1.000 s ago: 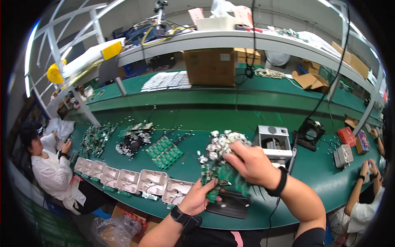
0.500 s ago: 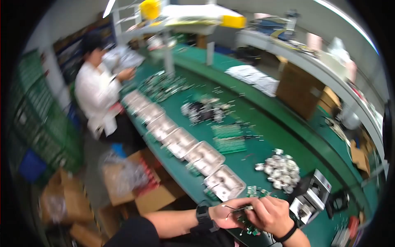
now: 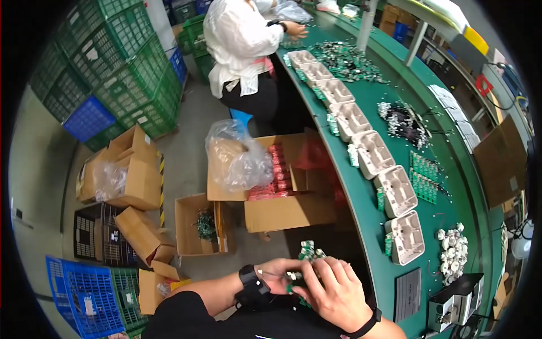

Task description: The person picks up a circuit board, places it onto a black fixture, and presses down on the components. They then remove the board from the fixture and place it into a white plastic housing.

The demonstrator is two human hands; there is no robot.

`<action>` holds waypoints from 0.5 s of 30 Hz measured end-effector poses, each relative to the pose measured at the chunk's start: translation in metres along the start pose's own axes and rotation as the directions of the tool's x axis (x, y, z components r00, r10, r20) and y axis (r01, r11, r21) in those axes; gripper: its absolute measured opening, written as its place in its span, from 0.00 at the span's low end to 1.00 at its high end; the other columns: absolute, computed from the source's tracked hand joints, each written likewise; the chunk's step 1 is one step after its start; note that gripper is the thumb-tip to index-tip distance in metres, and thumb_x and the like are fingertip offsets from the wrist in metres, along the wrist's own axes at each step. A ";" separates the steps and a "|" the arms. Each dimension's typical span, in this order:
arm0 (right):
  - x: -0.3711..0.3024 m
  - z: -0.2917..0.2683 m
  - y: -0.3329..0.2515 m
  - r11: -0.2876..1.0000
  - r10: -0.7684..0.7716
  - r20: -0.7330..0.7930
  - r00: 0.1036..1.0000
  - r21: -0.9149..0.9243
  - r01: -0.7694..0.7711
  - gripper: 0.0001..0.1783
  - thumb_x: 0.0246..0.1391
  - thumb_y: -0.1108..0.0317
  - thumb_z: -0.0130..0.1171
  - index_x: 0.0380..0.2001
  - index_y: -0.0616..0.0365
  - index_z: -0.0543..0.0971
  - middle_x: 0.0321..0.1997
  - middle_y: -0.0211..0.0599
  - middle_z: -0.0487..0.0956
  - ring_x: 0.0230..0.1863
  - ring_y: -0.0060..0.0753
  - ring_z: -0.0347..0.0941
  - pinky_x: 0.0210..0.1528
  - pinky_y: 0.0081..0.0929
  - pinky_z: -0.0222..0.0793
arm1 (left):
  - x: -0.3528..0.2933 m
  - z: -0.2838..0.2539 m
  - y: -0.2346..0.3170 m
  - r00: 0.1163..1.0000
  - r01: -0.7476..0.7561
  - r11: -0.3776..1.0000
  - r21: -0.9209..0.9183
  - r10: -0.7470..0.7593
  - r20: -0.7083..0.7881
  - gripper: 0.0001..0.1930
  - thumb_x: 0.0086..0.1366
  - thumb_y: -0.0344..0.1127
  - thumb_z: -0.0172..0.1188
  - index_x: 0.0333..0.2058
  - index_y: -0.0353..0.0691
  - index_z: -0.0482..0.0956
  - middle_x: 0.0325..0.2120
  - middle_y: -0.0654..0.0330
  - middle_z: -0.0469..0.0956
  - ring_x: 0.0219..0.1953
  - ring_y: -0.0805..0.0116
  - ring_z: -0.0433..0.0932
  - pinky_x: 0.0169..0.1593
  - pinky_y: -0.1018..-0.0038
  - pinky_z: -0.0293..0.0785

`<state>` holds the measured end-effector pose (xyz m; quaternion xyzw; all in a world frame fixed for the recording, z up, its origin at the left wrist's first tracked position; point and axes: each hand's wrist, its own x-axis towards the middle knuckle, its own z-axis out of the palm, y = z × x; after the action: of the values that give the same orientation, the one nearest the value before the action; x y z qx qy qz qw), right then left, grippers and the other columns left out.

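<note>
Head view: I see both hands joined off the green bench's (image 3: pixel 372 226) edge. Left hand (image 3: pixel 279 271) and right hand (image 3: pixel 333 291) both pinch a small green circuit board cluster (image 3: pixel 307 254) between them.

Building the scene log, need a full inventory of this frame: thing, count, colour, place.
circuit board: one, green, held in both hands
moulded trays: seven, off-white, row along bench edge
workbench: one, green, right side
cardboard boxes: several, brown, floor
crates: many, green and blue, left
co-worker: one, white top, far end of bench
left hand: black wrist device
right hand: black wristband
</note>
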<state>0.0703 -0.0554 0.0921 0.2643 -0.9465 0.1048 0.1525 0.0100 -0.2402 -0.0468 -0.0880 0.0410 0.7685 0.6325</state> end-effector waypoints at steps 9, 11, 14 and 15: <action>-0.011 -0.005 0.003 0.983 0.098 -0.084 0.992 0.161 -0.083 0.31 0.63 0.49 0.63 0.55 0.68 0.75 0.49 0.54 0.77 0.51 0.57 0.76 0.53 0.49 0.73 | -0.129 -0.084 0.090 0.857 -0.507 0.855 0.108 0.513 -0.044 0.21 0.73 0.55 0.50 0.52 0.49 0.80 0.59 0.44 0.76 0.62 0.31 0.72 0.56 0.23 0.69; -0.044 -0.006 0.013 0.974 0.228 -0.122 0.966 0.038 -0.224 0.29 0.64 0.54 0.62 0.57 0.68 0.73 0.51 0.57 0.77 0.51 0.60 0.75 0.54 0.50 0.72 | -0.168 -0.134 0.114 0.769 -0.612 0.786 0.083 0.616 -0.170 0.22 0.73 0.57 0.48 0.52 0.50 0.80 0.58 0.46 0.77 0.60 0.30 0.74 0.54 0.23 0.70; -0.084 -0.014 0.017 0.903 0.419 -0.137 0.898 -0.036 -0.428 0.27 0.64 0.61 0.61 0.59 0.69 0.72 0.52 0.58 0.76 0.51 0.61 0.75 0.55 0.48 0.71 | -0.228 -0.194 0.140 0.504 -0.715 0.604 0.353 0.795 -0.339 0.22 0.74 0.55 0.47 0.50 0.46 0.81 0.56 0.46 0.79 0.57 0.35 0.77 0.55 0.25 0.70; -0.098 -0.018 0.017 0.831 0.545 -0.136 0.827 -0.042 -0.555 0.27 0.63 0.64 0.60 0.60 0.69 0.71 0.53 0.58 0.76 0.52 0.61 0.75 0.57 0.46 0.71 | -0.234 -0.210 0.152 0.427 -0.681 0.578 0.449 0.812 -0.398 0.21 0.74 0.52 0.47 0.49 0.45 0.81 0.56 0.47 0.80 0.57 0.38 0.78 0.56 0.26 0.70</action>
<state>0.1459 0.0097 0.0733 -0.0323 -0.9752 0.1220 0.1818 -0.0778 -0.5324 -0.2161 -0.2132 0.3456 0.8950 0.1849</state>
